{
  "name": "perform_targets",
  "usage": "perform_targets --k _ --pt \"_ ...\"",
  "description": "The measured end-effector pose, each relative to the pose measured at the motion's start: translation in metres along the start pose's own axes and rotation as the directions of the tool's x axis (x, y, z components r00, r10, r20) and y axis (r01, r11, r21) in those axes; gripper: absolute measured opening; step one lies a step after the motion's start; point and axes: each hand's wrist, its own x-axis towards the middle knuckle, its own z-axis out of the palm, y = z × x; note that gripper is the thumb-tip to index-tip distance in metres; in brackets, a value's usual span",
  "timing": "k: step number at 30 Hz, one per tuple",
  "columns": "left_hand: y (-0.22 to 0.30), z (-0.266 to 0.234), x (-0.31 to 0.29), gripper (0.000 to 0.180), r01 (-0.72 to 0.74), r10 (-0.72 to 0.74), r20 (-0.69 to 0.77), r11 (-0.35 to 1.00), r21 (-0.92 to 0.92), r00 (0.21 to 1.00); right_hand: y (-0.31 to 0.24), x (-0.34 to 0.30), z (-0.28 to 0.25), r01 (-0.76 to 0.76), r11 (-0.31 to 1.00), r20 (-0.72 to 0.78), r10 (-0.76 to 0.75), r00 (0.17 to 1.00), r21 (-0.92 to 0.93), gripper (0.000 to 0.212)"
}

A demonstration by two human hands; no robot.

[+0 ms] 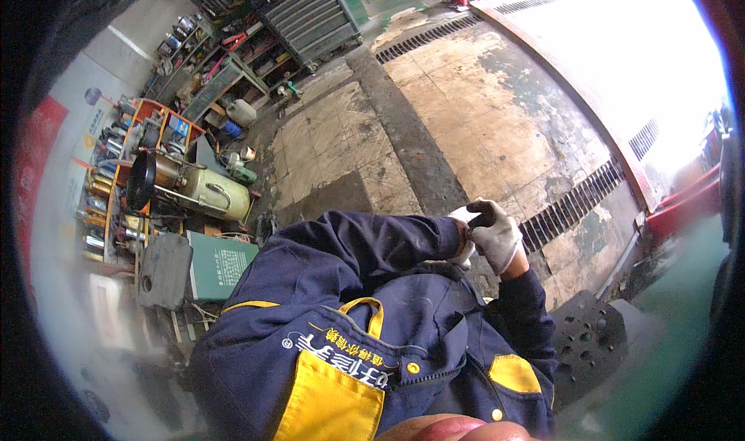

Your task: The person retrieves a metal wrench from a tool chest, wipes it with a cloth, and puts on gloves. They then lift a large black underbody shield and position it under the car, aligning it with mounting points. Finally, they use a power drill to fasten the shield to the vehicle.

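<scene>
Both hands wear whitish work gloves and meet in front of my body, right of centre. My left hand (461, 214) is mostly hidden behind its dark blue sleeve (388, 238) and the other hand; its fingers do not show clearly. My right hand (500, 241) has curled fingers with dark, dirty glove tips, closed at the left wrist on the cuff of the left glove (466, 249). A strip of bare skin shows between right glove and sleeve.
Worn tiled floor (458, 115) spreads ahead, with a slotted drain grate (578, 206) beyond my hands. To the left stand a cream tank (217, 194), a green box (221, 265) and shelves of bottles. A grey tool cabinet (314, 22) stands far off. A perforated dark plate (590, 336) lies at right.
</scene>
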Motion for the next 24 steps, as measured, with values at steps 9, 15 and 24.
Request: perform_targets --k 9,15,24 --pt "0.05 -0.188 -0.093 0.045 -0.214 0.252 0.052 0.677 0.704 0.966 -0.035 0.133 0.211 -0.074 0.997 0.173 0.077 0.982 -0.025 0.039" --pt "0.13 -0.319 -0.17 0.047 -0.095 0.354 -0.014 0.287 0.953 0.935 -0.059 0.245 0.331 -0.037 0.998 0.217 0.049 0.975 -0.058 0.031" --pt "0.077 -0.615 -0.214 0.066 0.227 0.178 -0.271 0.232 0.946 0.946 -0.022 0.449 0.341 -0.196 0.882 0.39 0.015 0.921 0.429 0.07"
